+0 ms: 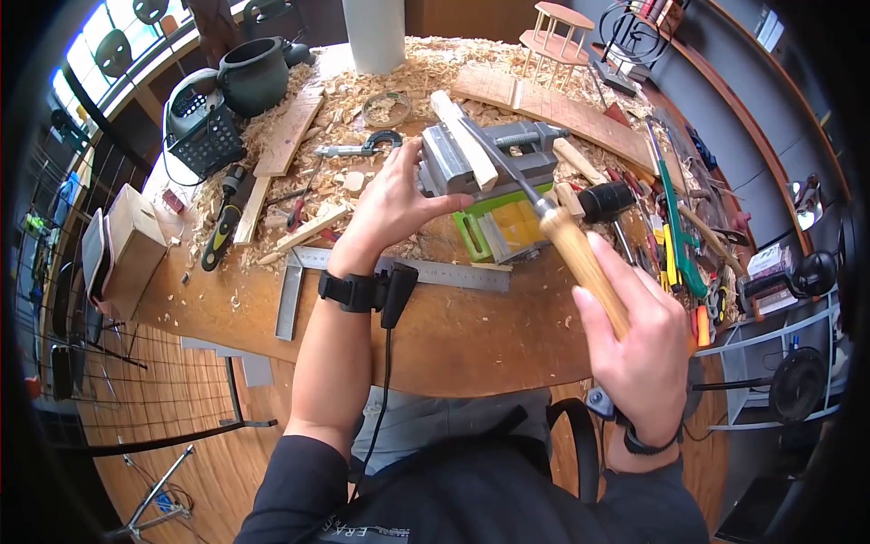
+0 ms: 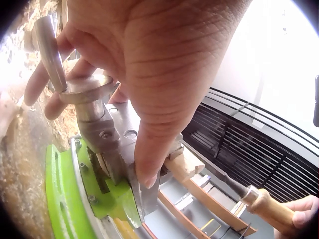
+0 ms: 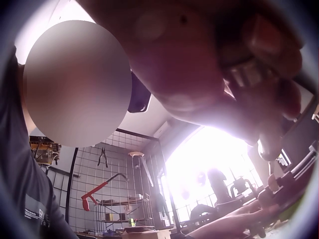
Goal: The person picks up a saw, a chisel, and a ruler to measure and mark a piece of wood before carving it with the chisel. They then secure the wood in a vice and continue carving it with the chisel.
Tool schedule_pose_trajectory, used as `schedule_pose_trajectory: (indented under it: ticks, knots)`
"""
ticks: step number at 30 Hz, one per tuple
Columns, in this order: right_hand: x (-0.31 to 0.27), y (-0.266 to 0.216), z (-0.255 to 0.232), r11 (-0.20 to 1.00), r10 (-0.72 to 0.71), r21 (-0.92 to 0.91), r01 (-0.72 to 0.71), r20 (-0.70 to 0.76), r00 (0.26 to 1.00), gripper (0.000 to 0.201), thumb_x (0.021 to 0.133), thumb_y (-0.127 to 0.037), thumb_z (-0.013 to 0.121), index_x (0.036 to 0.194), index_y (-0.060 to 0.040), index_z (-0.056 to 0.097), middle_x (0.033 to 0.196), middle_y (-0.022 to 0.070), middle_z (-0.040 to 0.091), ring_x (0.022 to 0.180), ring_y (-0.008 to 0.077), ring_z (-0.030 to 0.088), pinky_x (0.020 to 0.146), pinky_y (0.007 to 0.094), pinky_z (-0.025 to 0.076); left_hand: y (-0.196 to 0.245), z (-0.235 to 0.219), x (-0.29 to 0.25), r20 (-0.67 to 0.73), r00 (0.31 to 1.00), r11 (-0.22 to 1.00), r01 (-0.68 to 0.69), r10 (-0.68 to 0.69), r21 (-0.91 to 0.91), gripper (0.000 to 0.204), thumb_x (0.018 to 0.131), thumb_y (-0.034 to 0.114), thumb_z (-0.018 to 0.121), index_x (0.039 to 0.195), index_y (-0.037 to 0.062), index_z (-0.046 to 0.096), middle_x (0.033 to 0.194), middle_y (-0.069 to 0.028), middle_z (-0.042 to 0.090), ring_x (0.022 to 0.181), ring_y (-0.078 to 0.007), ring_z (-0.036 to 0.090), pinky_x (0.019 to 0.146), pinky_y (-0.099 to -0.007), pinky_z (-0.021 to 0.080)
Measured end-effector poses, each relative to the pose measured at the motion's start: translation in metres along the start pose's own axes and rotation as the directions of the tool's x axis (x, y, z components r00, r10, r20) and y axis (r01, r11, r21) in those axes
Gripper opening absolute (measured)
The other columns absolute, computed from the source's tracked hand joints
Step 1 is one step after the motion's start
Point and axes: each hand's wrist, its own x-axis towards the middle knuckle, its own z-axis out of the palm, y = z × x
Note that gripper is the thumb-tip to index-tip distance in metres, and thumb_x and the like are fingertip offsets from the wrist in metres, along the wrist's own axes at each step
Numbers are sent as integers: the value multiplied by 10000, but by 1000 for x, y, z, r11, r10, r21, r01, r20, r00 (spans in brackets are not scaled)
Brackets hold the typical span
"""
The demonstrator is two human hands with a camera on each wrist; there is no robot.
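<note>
A pale wood strip (image 1: pixel 464 140) stands slantwise in a grey metal bench vise (image 1: pixel 444 159) on the workbench. My left hand (image 1: pixel 391 201) rests on the vise's near left end, thumb stretched along its front. In the left wrist view, the left thumb (image 2: pixel 153 149) lies against the vise body while the fingers spread behind its screw handle (image 2: pixel 50 52). My right hand (image 1: pixel 642 335) grips the wooden handle (image 1: pixel 584 263) of a chisel, whose long dark blade (image 1: pixel 507 163) lies along the right side of the strip.
Below the vise sits a green and yellow tray (image 1: pixel 512 227). A steel square (image 1: pixel 435 272) lies before it, a micrometer (image 1: pixel 362 147) to its left. Wood shavings (image 1: pixel 426 68) cover the back. Right of the vise are a black-headed mallet (image 1: pixel 605 201) and a green saw (image 1: pixel 675 227).
</note>
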Motion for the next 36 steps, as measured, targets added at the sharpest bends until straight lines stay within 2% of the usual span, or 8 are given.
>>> schedule_pose_trajectory:
  ticks: [2,3,4,7,11,22,25,36]
  knots:
    - [-3,-3,-5,999,49,-5,-49,36,998,447,836,-114,685,1267,-35,595,801,195,613,702,385,624,624,444,496,0,1,0,12,1000,1000,1,-1,-13,961,661,466,853,1389,7,425,1305,-234,533,1262,-325,501,1056,-438,406]
    - [0,2,3,999,-13,28,14,-29,999,451,836,-109,685,1272,-33,594,795,194,609,692,384,621,627,444,499,-2,2,0,9,1000,1000,-11,11,4,962,660,464,855,1390,11,422,1304,-226,535,1261,-326,500,1058,-436,404]
    - [4,3,7,1000,-9,28,10,-30,1000,451,836,-109,685,1272,-33,594,795,194,609,692,384,621,627,444,499,-3,3,0,13,1000,1000,-13,12,4,962,660,464,855,1390,11,422,1304,-226,535,1261,-326,500,1058,-436,404]
    - [9,0,8,998,51,-27,-50,24,998,449,839,-97,680,1274,-26,593,843,207,631,721,386,633,658,444,509,-2,2,0,2,1000,999,-11,11,35,957,665,474,851,1389,17,424,1310,-218,530,1256,-328,501,1059,-439,404]
    - [-1,1,1,1000,5,11,-5,-14,1000,462,838,-98,681,1285,-30,587,841,202,632,710,386,629,648,447,504,-1,0,0,9,1000,1000,-3,3,-18,961,662,487,850,1390,26,426,1302,-215,537,1246,-328,509,1060,-439,401]
    - [5,0,5,998,66,-14,-65,41,997,441,844,-123,677,1267,-27,597,824,200,628,714,374,634,640,444,502,-3,4,0,-19,1000,1000,-20,20,15,959,658,471,858,1385,14,432,1303,-220,536,1241,-331,513,1053,-436,404]
    - [-2,1,-3,1000,16,-5,-16,-5,1000,442,836,-106,682,1263,-23,598,818,204,625,721,377,629,644,447,497,-3,1,1,-7,1000,1000,-10,10,-13,954,663,465,857,1387,14,430,1309,-228,533,1248,-330,509,1053,-438,405]
    - [1,2,4,999,16,48,-15,-20,1000,437,836,-94,681,1259,-20,601,828,204,628,713,384,622,646,443,500,-1,3,-1,-10,1000,1000,0,0,6,948,670,455,855,1387,4,430,1302,-235,543,1260,-331,505,1055,-439,405]
